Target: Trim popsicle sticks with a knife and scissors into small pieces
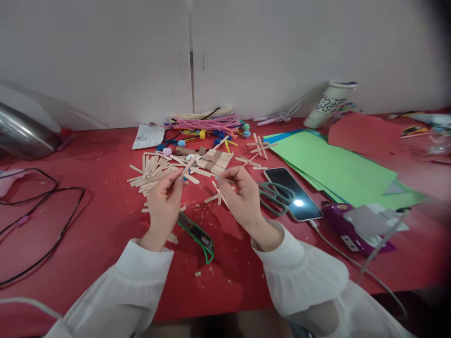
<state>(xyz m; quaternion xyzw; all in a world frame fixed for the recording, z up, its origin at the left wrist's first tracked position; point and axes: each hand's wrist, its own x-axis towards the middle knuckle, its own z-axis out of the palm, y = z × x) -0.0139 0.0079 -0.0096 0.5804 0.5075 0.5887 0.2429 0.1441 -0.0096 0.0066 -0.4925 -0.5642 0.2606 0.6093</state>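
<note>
My left hand point(165, 199) is closed in a pinch on a wooden craft stick point(190, 163), which slants up from the fingertips. Facing it across a small gap, my right hand point(243, 195) is also pinched shut; whatever sits between its fingertips is too small to make out. Just below the hands, crossed craft sticks point(218, 197) lie on the red table point(225, 286). A box cutter with a green edge point(196, 234) rests between my wrists, with wood crumbs around it. Behind my left hand is a heap of loose craft sticks point(152, 170).
Beyond the hands lie banded sticks point(214, 162), another stick cross point(261, 145) and pink pipe cleaners point(207, 123). To the right are scissors point(276, 197), a phone point(294, 195), green paper point(338, 164), a purple power adapter point(343, 227) and a tumbler point(327, 105). A black cable point(66, 220) curls at left.
</note>
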